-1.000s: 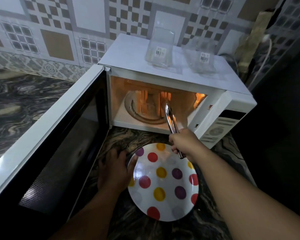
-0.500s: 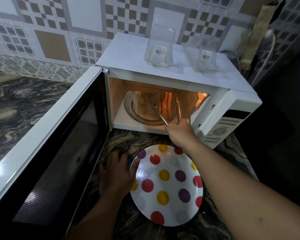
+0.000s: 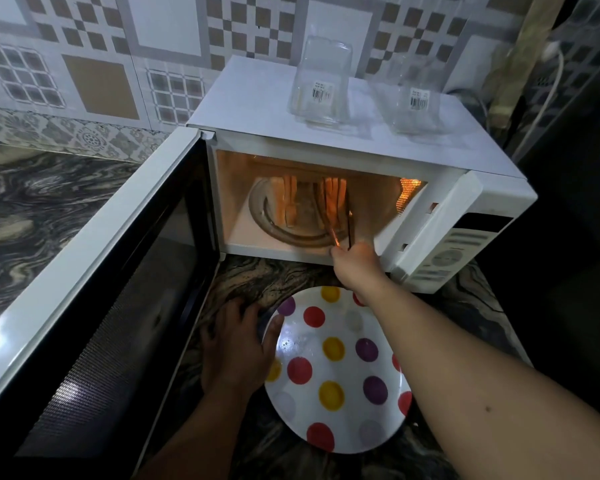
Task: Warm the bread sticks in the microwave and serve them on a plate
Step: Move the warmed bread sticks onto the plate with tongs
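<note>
Right hand [image 3: 355, 259] gripping tongs [image 3: 342, 225], arms spread around bread sticks [image 3: 333, 195] inside lit microwave [image 3: 361, 157]; left hand [image 3: 236, 348] flat, thumb on plate [image 3: 340, 393] rim, holding nothing.

Person's body, as seen from the head camera, located by reference to the spotted plate [image 3: 340, 372].

Left hand [image 3: 234, 344]: bare, no ring, watch or glove visible; it lies at the plate's left rim. The left forearm [image 3: 187, 441], below and left of the plate, is bare, with no sleeve in view. This side is in shadow; fine detail cannot be told.

Right hand [image 3: 355, 263]: bare, above the plate's upper edge. The right forearm [image 3: 465, 368] crosses the plate's right side, bare to the frame's corner, unsleeved. One small dark mark shows on it, right of the plate.
</note>
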